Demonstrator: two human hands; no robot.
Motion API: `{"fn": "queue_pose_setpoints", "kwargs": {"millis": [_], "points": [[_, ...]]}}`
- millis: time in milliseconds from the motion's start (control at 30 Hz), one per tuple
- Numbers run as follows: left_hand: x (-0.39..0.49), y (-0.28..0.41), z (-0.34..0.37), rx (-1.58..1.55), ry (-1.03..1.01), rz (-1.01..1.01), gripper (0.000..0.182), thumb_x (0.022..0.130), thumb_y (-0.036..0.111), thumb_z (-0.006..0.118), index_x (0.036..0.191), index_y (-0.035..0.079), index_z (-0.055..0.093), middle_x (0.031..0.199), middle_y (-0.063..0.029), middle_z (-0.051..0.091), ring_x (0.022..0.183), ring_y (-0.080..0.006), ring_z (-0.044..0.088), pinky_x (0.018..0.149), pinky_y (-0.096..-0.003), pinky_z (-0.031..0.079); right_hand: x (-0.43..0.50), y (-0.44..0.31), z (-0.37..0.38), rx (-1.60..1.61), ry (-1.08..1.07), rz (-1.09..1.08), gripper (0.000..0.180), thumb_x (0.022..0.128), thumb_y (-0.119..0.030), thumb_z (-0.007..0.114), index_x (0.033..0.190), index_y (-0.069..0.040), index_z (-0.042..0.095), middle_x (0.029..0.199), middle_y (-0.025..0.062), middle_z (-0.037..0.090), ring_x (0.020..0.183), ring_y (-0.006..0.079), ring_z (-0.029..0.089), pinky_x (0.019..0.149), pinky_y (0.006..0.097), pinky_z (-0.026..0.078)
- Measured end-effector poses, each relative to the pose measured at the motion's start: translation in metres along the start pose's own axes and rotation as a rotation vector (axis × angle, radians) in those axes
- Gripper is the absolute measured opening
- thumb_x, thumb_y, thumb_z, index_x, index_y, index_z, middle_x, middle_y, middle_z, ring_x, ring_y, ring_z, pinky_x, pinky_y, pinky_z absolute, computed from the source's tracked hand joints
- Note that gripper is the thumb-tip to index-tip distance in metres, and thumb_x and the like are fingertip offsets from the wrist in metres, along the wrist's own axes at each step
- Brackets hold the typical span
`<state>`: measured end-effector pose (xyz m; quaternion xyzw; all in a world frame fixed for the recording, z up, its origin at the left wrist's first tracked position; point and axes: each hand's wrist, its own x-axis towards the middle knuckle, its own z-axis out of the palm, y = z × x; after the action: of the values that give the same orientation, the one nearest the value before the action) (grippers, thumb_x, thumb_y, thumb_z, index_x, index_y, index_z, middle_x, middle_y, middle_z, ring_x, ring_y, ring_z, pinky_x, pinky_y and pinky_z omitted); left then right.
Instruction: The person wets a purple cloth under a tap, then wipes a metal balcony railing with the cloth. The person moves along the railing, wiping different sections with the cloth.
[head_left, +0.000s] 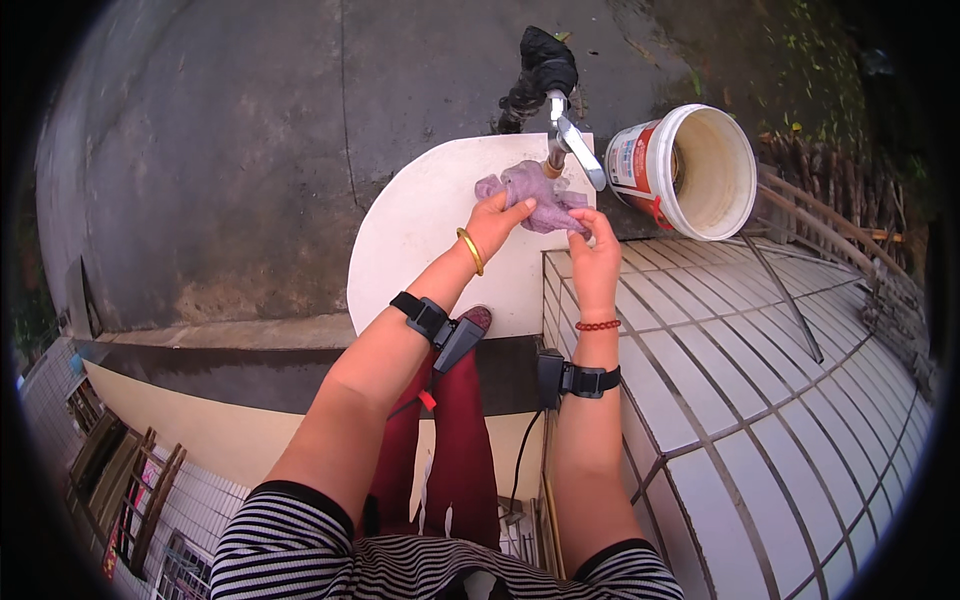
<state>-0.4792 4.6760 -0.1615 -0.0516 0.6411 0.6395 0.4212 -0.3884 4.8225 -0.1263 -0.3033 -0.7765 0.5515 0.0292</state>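
Observation:
A crumpled purple cloth (538, 196) is held between both hands, just below the brass-coloured outlet of a metal tap (577, 150). My left hand (496, 223) grips its left part, with the thumb lying on top of the fabric. At the lower right corner of the cloth, my right hand (595, 241) pinches the edge between thumb and fingers. Black wrapping (547, 64) covers the pipe behind the tap. Whether water is running cannot be told. Underneath the cloth lies a white rounded slab (420, 232).
Right of the tap, a white plastic bucket (709, 172) lies tilted with its mouth towards me. A white-tiled ledge (720, 360) fills the right side, with a dark rod (784, 300) on it. Wooden sticks (832, 217) lie beyond. Dark concrete ground (225, 150) spreads at the left.

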Motion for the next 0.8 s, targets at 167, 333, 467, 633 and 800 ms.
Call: {"fn": "queue_pose_setpoints", "kwargs": {"millis": [167, 333, 467, 633, 800], "points": [[-0.002, 0.01, -0.005, -0.169, -0.103, 0.024, 0.033, 0.088, 0.028, 0.064, 0.111, 0.004, 0.063, 0.093, -0.0011, 0.063, 0.087, -0.0111, 0.058, 0.078, -0.0262, 0.046, 0.011, -0.006, -0.003, 0.706, 0.037, 0.077, 0.042, 0.084, 0.001, 0.056, 0.125, -0.007, 0.05, 0.113, 0.0041, 0.056, 0.1, 0.0144, 0.053, 0.086, 0.0297, 0.044], [-0.006, 0.018, 0.004, 0.592, -0.254, 0.186, 0.023, 0.085, 0.015, 0.063, 0.106, 0.005, 0.063, 0.084, -0.0038, 0.065, 0.083, -0.0146, 0.061, 0.074, -0.0305, 0.048, 0.018, -0.006, 0.009, 0.913, -0.137, 0.377, 0.049, 0.091, -0.023, 0.06, 0.135, -0.009, 0.044, 0.117, 0.002, 0.054, 0.106, 0.0123, 0.05, 0.088, 0.0312, 0.042], [-0.01, 0.018, 0.006, 0.873, -0.205, 0.607, 0.03, 0.075, 0.0, 0.057, 0.102, 0.007, 0.067, 0.089, -0.0091, 0.066, 0.093, -0.0272, 0.061, 0.082, -0.0355, 0.047, 0.03, 0.007, 0.015, 0.731, -0.174, 0.305, 0.037, 0.096, -0.029, 0.053, 0.124, -0.004, 0.05, 0.115, 0.0076, 0.057, 0.1, 0.0165, 0.057, 0.081, 0.033, 0.049], [-0.016, 0.01, -0.001, 0.156, 0.294, 0.043, 0.037, 0.083, 0.013, 0.059, 0.121, 0.014, 0.06, 0.117, -0.015, 0.06, 0.11, -0.0272, 0.055, 0.095, -0.0378, 0.045, 0.029, 0.012, 0.029, 0.896, 0.183, 0.313, 0.023, 0.097, -0.014, 0.049, 0.116, -0.001, 0.051, 0.11, 0.01, 0.057, 0.101, 0.0156, 0.055, 0.089, 0.0301, 0.046], [0.01, -0.008, 0.005, -0.787, -0.039, -0.325, 0.041, 0.091, 0.027, 0.057, 0.127, 0.012, 0.043, 0.111, -0.0118, 0.058, 0.096, -0.0241, 0.061, 0.088, -0.0402, 0.05, -0.002, -0.019, 0.062, 0.494, 0.117, 0.078, 0.026, 0.087, -0.008, 0.058, 0.112, -0.002, 0.055, 0.107, 0.0062, 0.057, 0.099, 0.0146, 0.055, 0.085, 0.0307, 0.046]]}}
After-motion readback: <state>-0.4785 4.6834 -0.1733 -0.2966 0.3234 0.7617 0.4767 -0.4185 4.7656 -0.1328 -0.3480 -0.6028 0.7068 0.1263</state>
